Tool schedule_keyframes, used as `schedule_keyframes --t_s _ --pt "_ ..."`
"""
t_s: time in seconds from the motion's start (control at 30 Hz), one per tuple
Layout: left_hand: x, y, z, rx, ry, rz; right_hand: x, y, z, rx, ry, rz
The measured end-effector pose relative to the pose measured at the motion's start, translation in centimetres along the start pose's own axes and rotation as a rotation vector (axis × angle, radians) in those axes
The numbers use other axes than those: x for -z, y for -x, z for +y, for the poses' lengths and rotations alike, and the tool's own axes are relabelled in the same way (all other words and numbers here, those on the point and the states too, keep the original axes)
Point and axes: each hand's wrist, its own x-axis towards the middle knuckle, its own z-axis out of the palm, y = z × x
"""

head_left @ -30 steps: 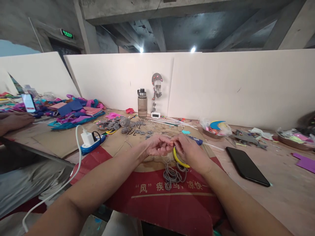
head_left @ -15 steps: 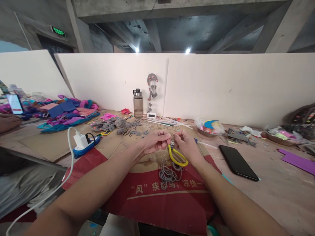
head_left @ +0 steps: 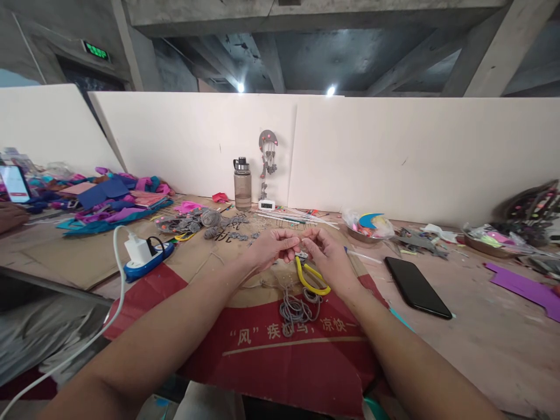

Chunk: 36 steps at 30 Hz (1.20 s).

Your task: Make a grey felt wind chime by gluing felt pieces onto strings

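Note:
My left hand (head_left: 276, 248) and my right hand (head_left: 327, 256) meet over the middle of the cardboard sheet (head_left: 280, 367), fingertips almost touching. Thumb and fingers of each are pinched together; whatever is between them is too small to make out. Just under my right hand lie scissors with yellow handles (head_left: 315, 290), their blades partly hidden by the hands. Closer to me, a loose tangle of grey yarn (head_left: 294, 312) rests on the red part of the sheet, and thin strands run from it up toward the hands.
A black phone (head_left: 417, 287) lies to the right, a blue power strip (head_left: 149, 263) with a white cable to the left. Behind stand a water bottle (head_left: 242, 185), a small white clock (head_left: 266, 205) and a grey hanging ornament (head_left: 268, 151). Coloured fabric (head_left: 114, 201) is heaped at left beside another person's hand.
My right hand has turned slightly and its fingertips have come closer to my left hand's. The whole view has shifted a little; the scissors and yarn stay in place.

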Motion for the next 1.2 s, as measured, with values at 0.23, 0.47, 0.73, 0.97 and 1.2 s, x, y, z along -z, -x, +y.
schedule_keyframes --t_s 0.23,0.47,0.73,0.97,1.2 --pt "0.2 0.3 0.3 0.033 -0.064 -0.004 0.5 0.0 -0.2 0.138 0.282 -0.013" --pt "0.1 0.4 0.8 0.095 -0.11 0.011 0.1 -0.2 0.4 0.125 0.425 0.048" --pt "-0.9 0.5 0.9 -0.043 -0.186 0.07 0.6 -0.5 0.5 -0.106 0.129 0.067" --pt "-1.9 1.3 1.5 -0.145 -0.317 0.141 -0.4 -0.2 0.8 -0.111 0.071 0.047" --pt "-1.0 1.2 1.6 -0.124 -0.281 0.053 0.0 -0.3 0.9 -0.102 0.063 -0.024"
